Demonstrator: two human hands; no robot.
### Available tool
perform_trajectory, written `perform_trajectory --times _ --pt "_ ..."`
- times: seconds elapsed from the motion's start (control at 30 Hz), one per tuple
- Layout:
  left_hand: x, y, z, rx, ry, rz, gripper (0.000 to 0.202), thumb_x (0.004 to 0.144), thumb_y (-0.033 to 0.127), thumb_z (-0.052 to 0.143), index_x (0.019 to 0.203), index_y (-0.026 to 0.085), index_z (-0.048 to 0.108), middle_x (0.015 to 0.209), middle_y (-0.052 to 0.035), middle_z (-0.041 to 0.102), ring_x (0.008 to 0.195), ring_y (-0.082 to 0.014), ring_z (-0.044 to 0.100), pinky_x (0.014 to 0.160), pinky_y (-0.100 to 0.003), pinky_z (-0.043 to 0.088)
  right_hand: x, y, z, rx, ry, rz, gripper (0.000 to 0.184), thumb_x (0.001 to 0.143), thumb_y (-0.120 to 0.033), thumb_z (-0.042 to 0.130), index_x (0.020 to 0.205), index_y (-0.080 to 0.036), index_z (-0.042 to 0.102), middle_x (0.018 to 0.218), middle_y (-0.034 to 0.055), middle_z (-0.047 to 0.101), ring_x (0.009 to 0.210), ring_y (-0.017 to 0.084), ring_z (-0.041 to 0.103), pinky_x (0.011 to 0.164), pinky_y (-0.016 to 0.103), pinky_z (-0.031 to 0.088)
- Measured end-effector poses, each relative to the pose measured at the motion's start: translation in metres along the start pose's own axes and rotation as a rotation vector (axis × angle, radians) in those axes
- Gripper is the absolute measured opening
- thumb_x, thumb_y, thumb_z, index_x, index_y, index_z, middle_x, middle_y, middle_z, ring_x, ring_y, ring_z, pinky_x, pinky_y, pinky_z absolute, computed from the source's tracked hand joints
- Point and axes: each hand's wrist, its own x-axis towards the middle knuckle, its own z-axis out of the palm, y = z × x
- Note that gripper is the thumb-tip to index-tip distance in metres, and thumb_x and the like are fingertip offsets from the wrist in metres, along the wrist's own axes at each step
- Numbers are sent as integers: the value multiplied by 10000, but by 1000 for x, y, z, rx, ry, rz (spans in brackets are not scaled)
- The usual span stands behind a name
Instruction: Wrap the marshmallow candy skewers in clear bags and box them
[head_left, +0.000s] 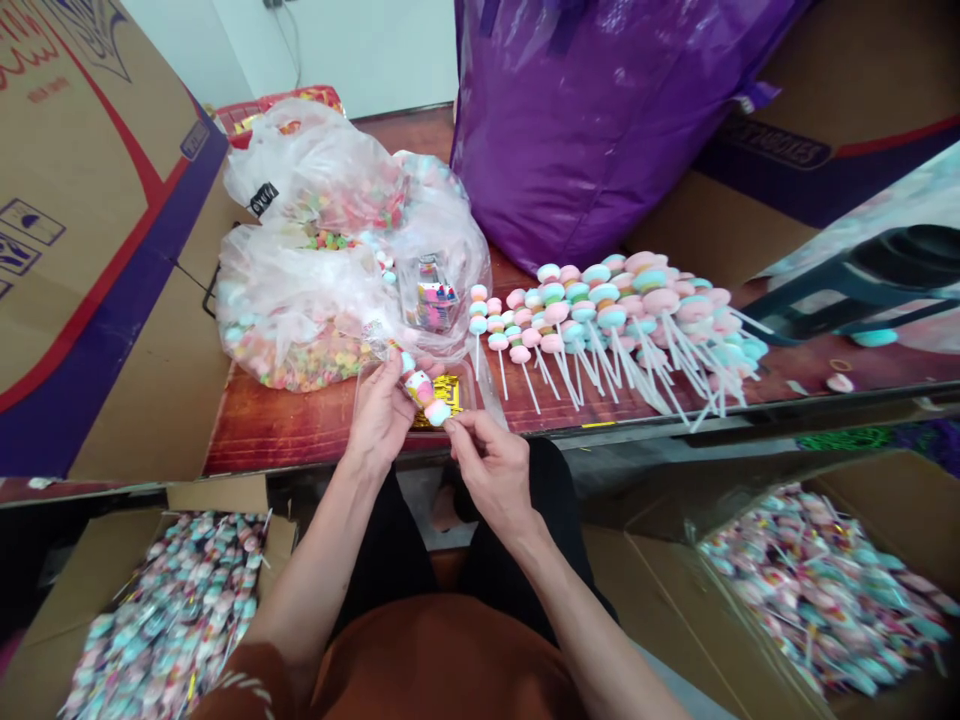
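Observation:
A marshmallow skewer [424,390] in pink, white and blue is held in front of me, apparently in a printed clear wrapper. My left hand [379,415] is closed around its upper part. At its lower end, the fingertips of my right hand [491,465] pinch together; the stick itself is mostly hidden there. Just beneath lies a clear plastic tray [471,385] with gold twist ties [448,388]. Right of it, many marshmallow skewers [600,300] are piled with white sticks toward me. Behind the tray sits a stack of printed clear wrappers [431,295].
Plastic bags of candy [300,300] cover the table's left part. A large cardboard box [112,200] stands far left, a purple bag [585,120] at the back. Below the table edge, a left carton [56,620] and a right carton [652,590] hold wrapped skewers. A dark tape dispenser-like object [847,280] lies right.

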Motion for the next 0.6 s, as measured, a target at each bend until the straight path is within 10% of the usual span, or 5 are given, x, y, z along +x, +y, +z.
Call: perform_trajectory --times 0.3,0.6 --pt "-7 -10 4 -26 -8 30 232 851 378 720 880 169 625 828 -40 748 891 -203 749 771 -268 572 -1 -9 2 171 -21 184 219 909 -310 595 728 -187 597 539 -60 496 476 89 456 480 215 376" --pt "-15 -16 6 5 -41 -62 230 835 340 742 864 148 618 878 -77 765 901 -226 750 829 -329 580 3 1 12 53 58 65 193 926 -301 566 772 -195 615 565 -48 532 487 100 478 498 229 412"
